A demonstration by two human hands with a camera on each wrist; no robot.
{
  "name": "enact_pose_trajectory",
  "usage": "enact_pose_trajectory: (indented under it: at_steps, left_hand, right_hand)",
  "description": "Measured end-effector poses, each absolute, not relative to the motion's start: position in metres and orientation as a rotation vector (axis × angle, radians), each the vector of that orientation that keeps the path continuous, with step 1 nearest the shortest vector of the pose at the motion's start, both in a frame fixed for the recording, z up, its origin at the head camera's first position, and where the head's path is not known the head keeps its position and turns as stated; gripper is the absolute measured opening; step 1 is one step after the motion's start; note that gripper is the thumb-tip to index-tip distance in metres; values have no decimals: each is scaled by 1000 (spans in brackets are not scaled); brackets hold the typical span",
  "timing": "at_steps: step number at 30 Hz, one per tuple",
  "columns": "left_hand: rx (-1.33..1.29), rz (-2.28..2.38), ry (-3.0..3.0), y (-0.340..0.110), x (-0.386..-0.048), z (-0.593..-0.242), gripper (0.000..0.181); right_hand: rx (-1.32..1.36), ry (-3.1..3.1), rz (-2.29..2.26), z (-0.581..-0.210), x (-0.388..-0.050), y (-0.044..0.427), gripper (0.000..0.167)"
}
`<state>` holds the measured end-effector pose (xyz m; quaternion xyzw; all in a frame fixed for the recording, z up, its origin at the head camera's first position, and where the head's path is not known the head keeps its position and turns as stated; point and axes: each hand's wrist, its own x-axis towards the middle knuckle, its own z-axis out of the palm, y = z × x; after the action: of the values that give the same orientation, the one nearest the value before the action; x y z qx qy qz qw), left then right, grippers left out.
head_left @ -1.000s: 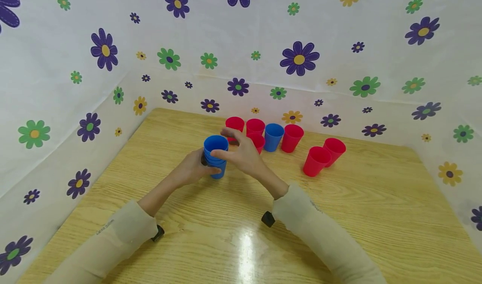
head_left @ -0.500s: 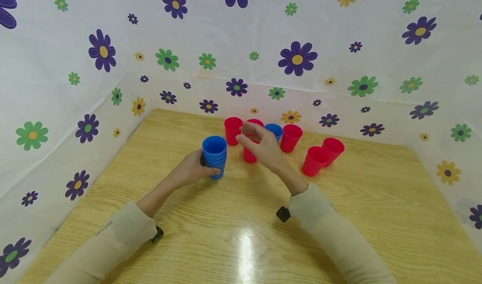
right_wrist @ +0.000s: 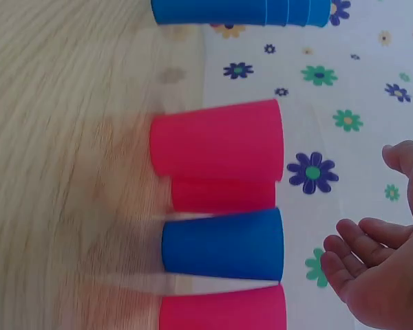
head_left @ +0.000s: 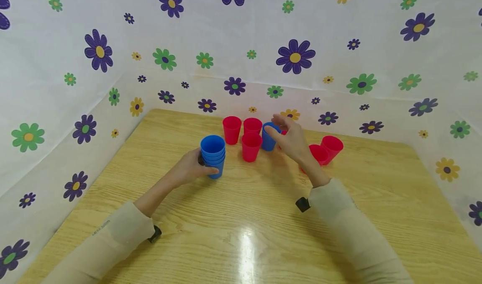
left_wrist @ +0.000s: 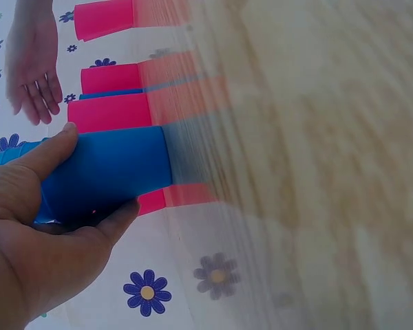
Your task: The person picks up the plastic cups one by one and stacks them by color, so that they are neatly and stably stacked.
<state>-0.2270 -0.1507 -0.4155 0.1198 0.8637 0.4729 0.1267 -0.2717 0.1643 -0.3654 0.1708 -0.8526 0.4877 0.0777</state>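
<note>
Right hand [head_left: 293, 142] shifted, spread, left hand [head_left: 189, 167] gripping cups [head_left: 214, 155]

Wide glossy wood-grain table [head_left: 211, 225], cups upright all over far half! Left of middle, stack of nested smooth blue tapered cups [head_left: 213, 155]. Beyond it, smooth red tapered cup [head_left: 232, 131]; next along, second red cup [head_left: 252, 125], third red cup [head_left: 250, 149] close in front. Then single blue tapered cup [head_left: 268, 144], fourth red cup [right_wrist: 224, 311] just beside. Farther right, apart from row: fifth red cup [head_left: 320, 154], sixth red cup [head_left: 333, 147] tight behind.
</note>
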Motion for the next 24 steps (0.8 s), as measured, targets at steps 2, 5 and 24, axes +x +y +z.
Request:
enact_pose_trajectory:
  at_steps: [2,5,24]
  left_hand:
    - [348,1385,2507,-151,-227,-415,80]
    - [358,1395,2500,-151,-228,-415,81]
    - [396,1442,2496,-154,-227,-416,81]
  right_hand:
    - [490,-2571,1420,-367,-275,170,60]
    - [448,-2604,1357,-369,-279,175,61]
    - [370,-2787,1055,-377,-302,169,65]
